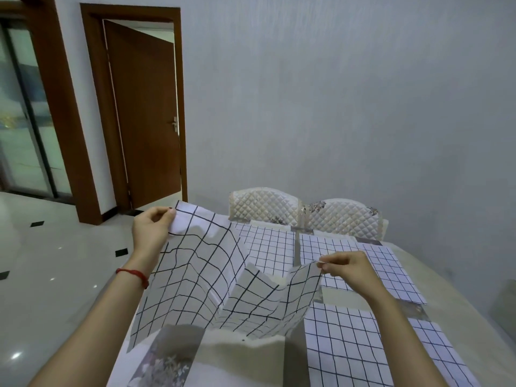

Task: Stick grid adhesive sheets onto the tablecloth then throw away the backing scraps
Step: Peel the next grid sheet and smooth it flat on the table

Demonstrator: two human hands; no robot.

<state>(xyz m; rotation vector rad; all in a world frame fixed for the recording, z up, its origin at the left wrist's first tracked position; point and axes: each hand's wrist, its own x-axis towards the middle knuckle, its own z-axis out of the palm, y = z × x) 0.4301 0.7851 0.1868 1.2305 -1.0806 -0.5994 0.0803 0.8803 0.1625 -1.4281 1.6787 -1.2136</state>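
A large white grid adhesive sheet point(212, 277) with black lines hangs crumpled and folded above the near-left part of the table. My left hand point(152, 229) pinches its upper left corner, held high. My right hand point(349, 268) pinches its upper right corner, lower and closer to the table's middle. Several grid sheets point(340, 347) lie flat on the cream tablecloth point(243, 361) to the right and behind. The held sheet hides the cloth beneath it. No loose backing scrap is visible.
Two quilted cream chair backs point(265, 203) stand at the table's far end against a grey wall. A brown door point(142, 113) is ajar at left, beside a glossy tiled floor point(42, 275). A glass sliding door is at far left.
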